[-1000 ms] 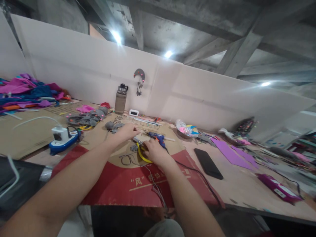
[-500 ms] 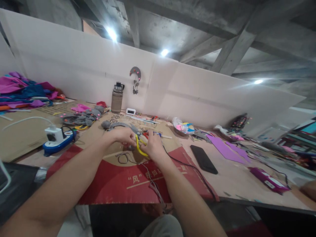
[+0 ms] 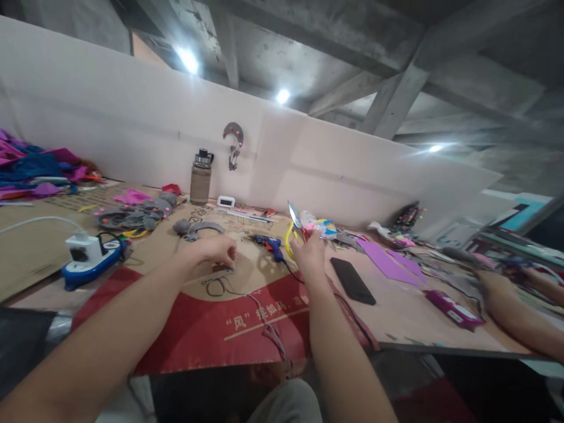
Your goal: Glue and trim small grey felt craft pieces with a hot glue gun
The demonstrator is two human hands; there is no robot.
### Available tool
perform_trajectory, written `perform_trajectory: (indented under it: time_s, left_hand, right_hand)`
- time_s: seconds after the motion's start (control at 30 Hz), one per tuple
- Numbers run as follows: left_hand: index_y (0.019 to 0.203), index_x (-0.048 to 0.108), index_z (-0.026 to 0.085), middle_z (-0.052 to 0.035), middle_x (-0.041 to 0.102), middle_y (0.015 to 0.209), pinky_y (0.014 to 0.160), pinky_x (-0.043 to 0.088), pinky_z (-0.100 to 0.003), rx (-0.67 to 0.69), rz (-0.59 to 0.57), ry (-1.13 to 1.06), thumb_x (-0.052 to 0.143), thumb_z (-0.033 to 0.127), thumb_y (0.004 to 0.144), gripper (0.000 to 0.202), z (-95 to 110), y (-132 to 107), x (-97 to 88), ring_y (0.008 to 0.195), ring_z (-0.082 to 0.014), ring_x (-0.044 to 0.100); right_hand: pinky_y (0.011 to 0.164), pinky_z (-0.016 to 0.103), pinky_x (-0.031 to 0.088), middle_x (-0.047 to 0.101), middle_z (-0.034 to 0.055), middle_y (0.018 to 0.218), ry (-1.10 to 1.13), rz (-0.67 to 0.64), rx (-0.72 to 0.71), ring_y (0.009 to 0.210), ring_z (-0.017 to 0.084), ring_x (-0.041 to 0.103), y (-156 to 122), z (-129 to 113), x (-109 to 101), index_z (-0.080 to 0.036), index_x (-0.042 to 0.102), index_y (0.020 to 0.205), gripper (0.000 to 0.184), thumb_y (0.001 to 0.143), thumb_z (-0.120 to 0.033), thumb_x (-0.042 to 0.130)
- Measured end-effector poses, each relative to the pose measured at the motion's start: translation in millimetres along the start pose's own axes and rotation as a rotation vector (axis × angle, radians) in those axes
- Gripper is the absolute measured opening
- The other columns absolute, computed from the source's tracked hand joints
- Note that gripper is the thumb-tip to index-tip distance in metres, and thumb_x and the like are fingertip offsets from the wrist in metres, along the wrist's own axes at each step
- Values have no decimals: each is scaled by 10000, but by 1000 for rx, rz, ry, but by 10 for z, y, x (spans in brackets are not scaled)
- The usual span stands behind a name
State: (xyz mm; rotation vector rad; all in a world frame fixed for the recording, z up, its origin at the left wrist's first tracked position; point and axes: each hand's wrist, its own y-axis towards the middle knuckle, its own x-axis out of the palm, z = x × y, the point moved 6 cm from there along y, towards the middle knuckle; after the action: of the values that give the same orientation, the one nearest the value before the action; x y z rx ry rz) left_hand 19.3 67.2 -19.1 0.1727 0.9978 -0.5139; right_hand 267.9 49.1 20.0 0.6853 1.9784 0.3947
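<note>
My right hand (image 3: 309, 254) is closed on scissors (image 3: 288, 239) with yellow handles, their blades pointing up and away. My left hand (image 3: 221, 251) hovers over the cardboard with its fingers curled together; what they hold, if anything, is too small to make out. A thin grey cord (image 3: 274, 335) runs from below that hand over the cardboard and past the front edge. Between the hands lies a blue glue gun (image 3: 269, 242) with a black cable. Beyond my left hand rests a grey curved felt piece (image 3: 207, 225) with a ball at its end.
Red and brown cardboard (image 3: 189, 329) covers the work area. A power strip (image 3: 94, 264) and a bottle (image 3: 201, 179) stand left. A black phone (image 3: 352, 281), purple sheets (image 3: 388, 261) and a magenta pack (image 3: 453, 309) lie right. Another person's arm (image 3: 511, 305) reaches in at far right.
My right hand has moved right with the scissors, away from my left hand, uncovering the glue gun. The other person's arms have come further into view.
</note>
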Motion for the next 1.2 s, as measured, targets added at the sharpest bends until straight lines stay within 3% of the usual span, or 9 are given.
perform_trajectory:
  time_s: [0.2,0.37,0.47,0.57,0.67,0.8,0.93,1.07,1.2]
  left_hand:
    - [605,639,183,5,594,548,482,273,-222,10,0,-20,720,220,499,138,85,-75,-50,496,-121,468]
    - [625,652,185,10,601,574,507,299,-218,79,-115,6,738,215,483,169,111,-122,-36,518,-116,475]
    - [659,659,193,22,594,552,494,298,-214,46,-170,-22,740,216,477,201,78,-127,-11,505,-117,481]
    - [634,653,183,25,587,524,480,289,-215,19,-136,-57,747,202,447,210,74,-128,-51,490,-116,477]
    - [597,638,169,20,580,504,480,292,-220,67,-70,-79,715,214,501,131,134,-150,-140,476,-108,458]
    - [662,613,164,16,594,577,527,359,-206,138,-7,-235,646,232,604,95,213,-175,-234,543,-107,502]
    - [766,575,156,-10,608,645,541,425,-225,106,61,-365,609,243,656,144,218,-159,-273,604,-134,570]
    - [856,544,147,-26,605,687,508,443,-238,68,186,-469,604,210,677,198,206,-154,-327,609,-144,593]
    - [838,506,156,-15,593,677,480,430,-221,2,256,-661,581,162,697,160,181,-166,-359,564,-119,582]
  right_hand:
    - [798,387,418,533,236,1081,-223,-56,317,1018,323,541,18,421,58,-86,492,1107,500,707,-376,562]
    - [748,444,427,532,276,1068,-254,-97,452,1036,384,522,-30,580,172,-78,500,1137,530,678,-325,596]
    - [748,461,420,517,292,1087,-265,-107,457,1048,396,502,-52,561,187,-69,506,1145,542,669,-311,602]
    - [843,444,381,469,245,1190,-255,-69,311,1138,361,429,-87,324,176,-110,513,1153,465,716,-263,549]
    - [872,405,367,531,170,1095,-28,-53,-70,1062,282,468,-192,-156,231,-133,554,1080,336,766,-231,486]
    - [757,311,416,586,58,846,417,-376,-489,809,174,524,-523,-711,389,-161,593,881,223,840,-311,432]
    - [725,277,426,571,40,932,514,-686,-629,798,143,525,-860,-944,419,-185,577,982,316,817,-444,506]
    - [886,335,380,493,79,1145,398,-720,-785,1031,198,468,-1104,-1162,393,-224,530,1166,551,687,-452,677]
    - [857,321,367,581,60,971,304,-725,-797,941,176,502,-1169,-1328,520,-195,654,841,117,778,-281,606]
